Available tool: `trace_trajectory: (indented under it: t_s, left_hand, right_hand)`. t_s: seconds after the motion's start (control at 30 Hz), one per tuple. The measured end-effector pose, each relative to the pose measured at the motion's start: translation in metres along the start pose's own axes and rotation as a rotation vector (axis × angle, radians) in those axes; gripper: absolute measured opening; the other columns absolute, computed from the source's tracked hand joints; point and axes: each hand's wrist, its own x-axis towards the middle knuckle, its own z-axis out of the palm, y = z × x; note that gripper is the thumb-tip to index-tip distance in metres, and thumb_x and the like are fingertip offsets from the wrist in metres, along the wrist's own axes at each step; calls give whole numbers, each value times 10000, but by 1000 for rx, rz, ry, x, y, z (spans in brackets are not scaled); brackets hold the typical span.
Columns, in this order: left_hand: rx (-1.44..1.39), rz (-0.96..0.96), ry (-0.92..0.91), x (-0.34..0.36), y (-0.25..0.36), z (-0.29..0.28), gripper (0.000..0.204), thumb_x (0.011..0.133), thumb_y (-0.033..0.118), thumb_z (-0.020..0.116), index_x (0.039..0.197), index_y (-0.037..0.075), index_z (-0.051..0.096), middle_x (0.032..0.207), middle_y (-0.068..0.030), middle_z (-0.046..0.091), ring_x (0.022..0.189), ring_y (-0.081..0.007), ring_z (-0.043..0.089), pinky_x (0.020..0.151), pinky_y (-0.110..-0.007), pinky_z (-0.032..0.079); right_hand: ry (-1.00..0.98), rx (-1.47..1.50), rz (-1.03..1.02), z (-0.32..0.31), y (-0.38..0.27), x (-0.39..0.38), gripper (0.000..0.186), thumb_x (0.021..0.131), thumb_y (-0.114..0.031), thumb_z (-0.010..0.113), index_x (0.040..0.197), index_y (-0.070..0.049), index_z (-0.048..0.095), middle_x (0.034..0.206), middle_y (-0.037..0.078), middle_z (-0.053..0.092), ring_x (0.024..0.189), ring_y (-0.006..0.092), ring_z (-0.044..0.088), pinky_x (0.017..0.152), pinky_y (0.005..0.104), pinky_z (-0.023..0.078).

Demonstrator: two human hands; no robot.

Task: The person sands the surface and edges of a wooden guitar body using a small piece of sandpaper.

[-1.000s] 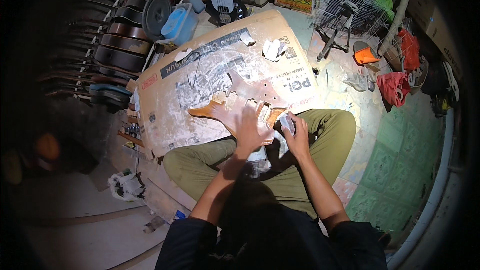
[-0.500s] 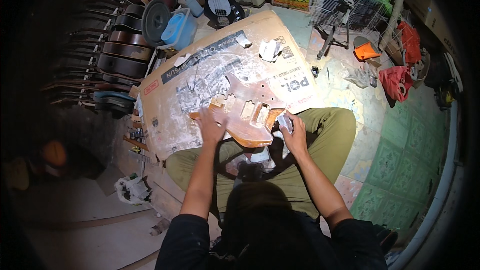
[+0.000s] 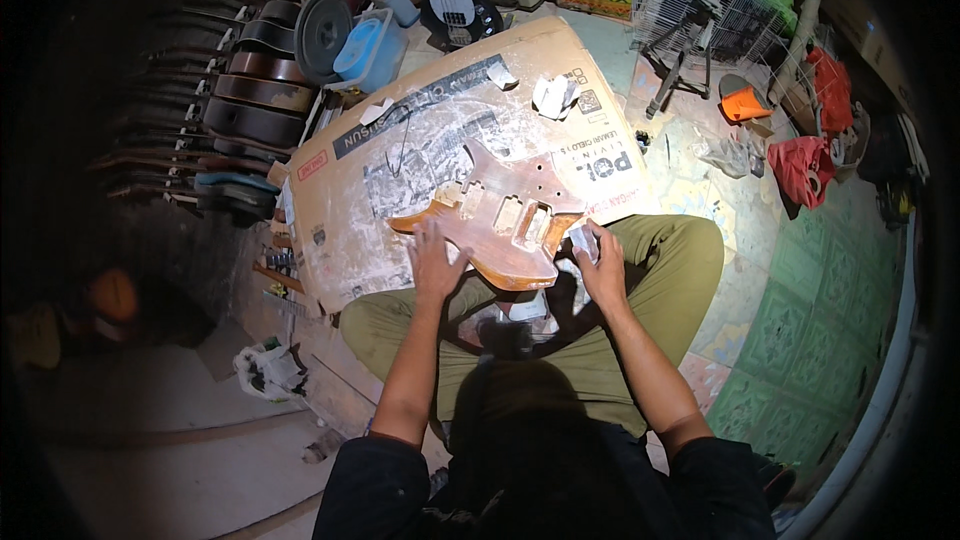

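Guitar body lies between two hands on smeared cardboard

From where I stand, I see a person sitting cross-legged in olive trousers, bent over an unfinished electric guitar body. It lies flat, most of it on the cardboard, its near end reaching past the edge toward the lap. The top is a dull reddish brown with pockets cut through it; the rim shows a brighter orange-brown.

The left hand is at the near left edge, below the pointed horn, fingers spread and thumb well apart, with nothing held in them. How firmly it touches the wood I can't make out from here. The right hand is just beside the body's right end, thumb and fingers pinched round a small pale grey block.

White powdery smears cover the middle of the cardboard, and crumpled white paper sits near its far edge. Off to the left stands a tight row of guitars, next to a blue tub. Beyond the cardboard is a black bass with a white plate; to the right are a wire cage and a red bag on the floor.
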Motion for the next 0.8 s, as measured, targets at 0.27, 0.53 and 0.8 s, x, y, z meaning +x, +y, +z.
trace_trajectory:
  t_s: [0.27,0.53,0.8]
  left_hand:
    - [-43,256,-116,-31,43,6,1093,846,663,658,1578,-47,264,1677,-226,200,1568,-381,132,1253,-572,89]
    - [-90,-144,-9,18,-17,-11,1099,857,682,634,1599,-20,230,1695,-183,180,1579,-351,107,1255,-567,97]
    - [46,386,-153,-6,14,-9,1139,822,679,668,1589,-41,234,1668,-231,218,1569,-377,132,1263,-547,89]
  right_hand:
    - [37,45,-17,3,9,0,532,876,-94,723,1385,-100,572,1205,194,616,1135,399,555,1003,472,429]
    - [-4,-22,6,1,2,0,530,879,-71,713,1382,-53,548,1251,189,614,1174,366,571,1012,439,451]
    - [-20,17,71,-1,-1,1,521,886,-71,705,1383,-50,550,1264,198,612,1199,361,568,1027,433,451]
